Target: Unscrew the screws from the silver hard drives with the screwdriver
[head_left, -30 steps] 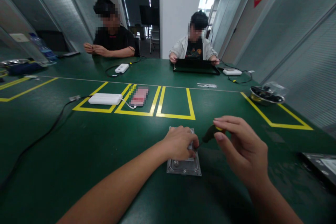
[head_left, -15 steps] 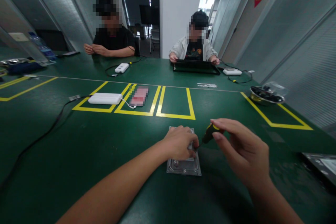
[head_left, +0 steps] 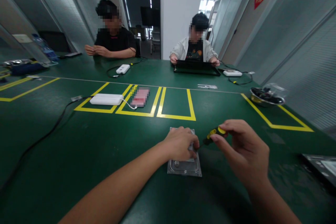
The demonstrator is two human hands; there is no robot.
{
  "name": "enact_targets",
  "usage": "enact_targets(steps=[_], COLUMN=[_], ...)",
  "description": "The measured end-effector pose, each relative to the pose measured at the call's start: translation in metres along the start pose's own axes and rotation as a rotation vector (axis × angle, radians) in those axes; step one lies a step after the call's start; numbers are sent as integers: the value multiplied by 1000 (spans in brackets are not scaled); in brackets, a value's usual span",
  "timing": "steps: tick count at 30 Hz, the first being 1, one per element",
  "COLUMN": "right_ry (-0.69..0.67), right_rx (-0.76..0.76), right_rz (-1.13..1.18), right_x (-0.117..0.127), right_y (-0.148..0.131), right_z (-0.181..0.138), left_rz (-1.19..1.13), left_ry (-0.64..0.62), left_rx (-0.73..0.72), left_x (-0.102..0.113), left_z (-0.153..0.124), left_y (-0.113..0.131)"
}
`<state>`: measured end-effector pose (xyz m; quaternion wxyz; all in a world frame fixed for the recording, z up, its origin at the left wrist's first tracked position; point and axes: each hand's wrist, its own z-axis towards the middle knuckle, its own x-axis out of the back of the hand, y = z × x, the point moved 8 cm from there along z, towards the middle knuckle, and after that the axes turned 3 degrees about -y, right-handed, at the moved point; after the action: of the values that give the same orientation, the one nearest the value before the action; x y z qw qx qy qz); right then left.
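The right hand (head_left: 244, 147) pinches a slim black-and-yellow screwdriver (head_left: 211, 137); its slant could send it skidding over the rectangular silver-metal drive (head_left: 185, 168) on the green counter (head_left: 78, 140) into the curled left hand (head_left: 181, 143) (whether pinching, unclear).

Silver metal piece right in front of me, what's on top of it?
Your left hand lies across the silver metal piece. A round detail shows near its closer end; whatever lies beneath the hand is covered.

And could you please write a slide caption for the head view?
Left hand on a hard drive, right hand holding a screwdriver at its edge.
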<state>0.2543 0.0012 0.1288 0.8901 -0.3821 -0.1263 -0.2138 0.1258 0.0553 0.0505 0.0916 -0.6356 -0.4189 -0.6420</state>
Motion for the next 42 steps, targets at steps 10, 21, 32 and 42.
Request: enact_targets(steps=[10,21,32,42], right_ry=[-38,-38,-26,-22], right_rx=[33,126,96,120], right_rz=[13,-102,-116,-167], right_x=[-3,-1,-1,1], right_y=[-6,-18,-9,-15], right_z=[-2,1,1,0], left_rz=[-8,-5,-9,-8], left_ry=[9,22,27,17], left_rx=[-4,-11,-2,6], left_x=[1,-1,-1,0], left_z=[0,0,0,0], left_y=[0,-1,-1,0])
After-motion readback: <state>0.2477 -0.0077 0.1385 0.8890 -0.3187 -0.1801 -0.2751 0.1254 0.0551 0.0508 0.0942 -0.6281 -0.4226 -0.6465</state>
